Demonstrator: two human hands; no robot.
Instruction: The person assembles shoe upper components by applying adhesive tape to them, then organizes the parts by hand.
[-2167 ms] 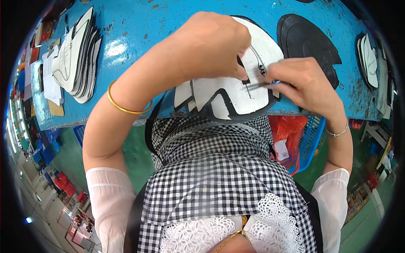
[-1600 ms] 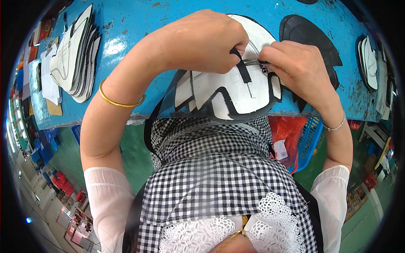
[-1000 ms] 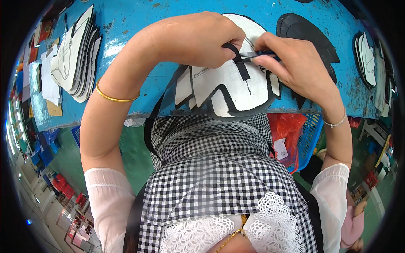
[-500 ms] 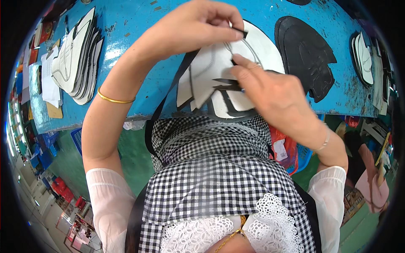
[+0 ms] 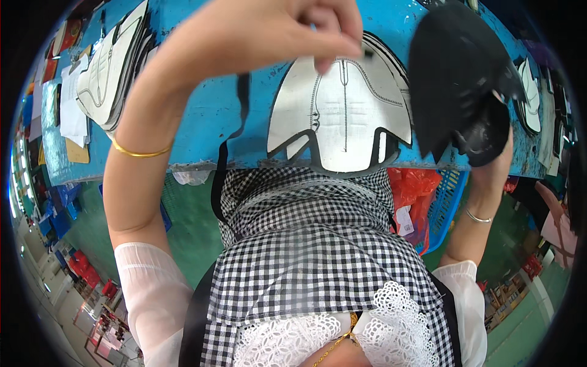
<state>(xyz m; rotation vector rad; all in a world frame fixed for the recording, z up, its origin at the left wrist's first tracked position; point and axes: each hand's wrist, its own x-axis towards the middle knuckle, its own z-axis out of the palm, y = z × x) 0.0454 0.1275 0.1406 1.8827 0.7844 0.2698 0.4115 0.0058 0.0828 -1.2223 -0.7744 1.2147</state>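
Note:
My left hand [image 5: 324, 30], smeared by motion, is over the far end of a stack of white shoe-upper pieces [image 5: 330, 122]. Its thumb and forefinger are pinched together; whatever they may hold is too blurred to name. The top white piece has black edges and stitched lines and lies near the table's front edge. On the right, a curved black shoe-upper piece [image 5: 452, 73] is raised, with my right hand [image 5: 498, 159] gripping it from behind. The piece hides most of that hand's fingers. No scissors can be made out.
Stacked white upper pieces [image 5: 113, 67] lie at the left of the blue table [image 5: 202, 131], beside white papers [image 5: 73, 110]. A smaller white stack [image 5: 529, 98] is at the far right. A black strap [image 5: 235, 131] hangs over the front edge. Below right is a blue basket [image 5: 443, 208] with red plastic.
My right hand has moved right from the white pieces; the scissors no longer show, and it lifts a black upper piece. My left hand has moved slightly up and away from the stack.

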